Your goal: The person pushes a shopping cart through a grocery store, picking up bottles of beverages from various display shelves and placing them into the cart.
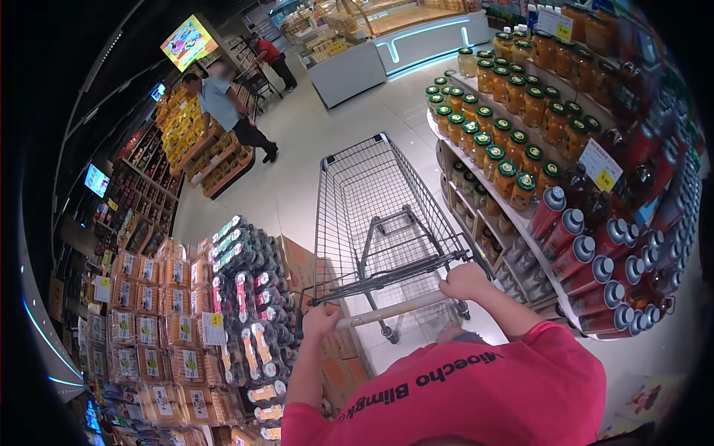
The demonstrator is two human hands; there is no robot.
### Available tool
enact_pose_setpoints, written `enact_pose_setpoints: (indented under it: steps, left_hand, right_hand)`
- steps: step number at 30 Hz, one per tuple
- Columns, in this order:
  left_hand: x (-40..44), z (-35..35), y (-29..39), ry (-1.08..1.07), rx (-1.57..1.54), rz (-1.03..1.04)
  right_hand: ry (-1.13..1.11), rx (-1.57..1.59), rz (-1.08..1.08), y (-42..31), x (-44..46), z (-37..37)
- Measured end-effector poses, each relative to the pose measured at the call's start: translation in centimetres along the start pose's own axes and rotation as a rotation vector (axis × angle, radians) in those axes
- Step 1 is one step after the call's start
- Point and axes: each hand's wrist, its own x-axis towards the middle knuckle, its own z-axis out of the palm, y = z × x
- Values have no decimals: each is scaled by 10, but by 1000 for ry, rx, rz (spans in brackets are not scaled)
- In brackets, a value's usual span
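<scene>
A wire shopping cart (pixel 379 201) stands in front of me, and no goods show in its basket. Its pale handle bar (pixel 390 310) runs across just ahead of my pink shirt. At the left end of the bar, my left hand (pixel 321 321) is closed round it. My right hand (pixel 465 282) grips the same bar near its right end, with the forearm reaching in from the right.
Shelves of orange jars (pixel 506 137) and red bottles (pixel 580 249) curve along the right. Packaged food stacks (pixel 160 297) and cardboard boxes (pixel 342 342) stand left. A person in light blue (pixel 221 104) and one in red (pixel 268 52) are ahead, near a white counter (pixel 346 78).
</scene>
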Motion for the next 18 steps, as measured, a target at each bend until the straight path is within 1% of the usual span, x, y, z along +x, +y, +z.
enact_pose_setpoints:
  steps: [5,8,11,14,15,18]
  left_hand:
    - [44,-29,13,19,-43,21]
    - [83,-36,10,19,19,37]
    - [125,-40,8,113,28,57]
    - [166,-50,13,183,-21,78]
    - [181,-52,16,235,-46,112]
    - [228,-72,27,215,-76,130]
  right_hand:
    - [-36,-8,18,4,55,-25]
    - [-42,23,1,7,86,-43]
    - [-54,34,19,14,125,-58]
    - [-75,25,39,19,158,-81]
    - [-73,19,42,21,170,-90]
    - [-69,30,49,28,210,-114]
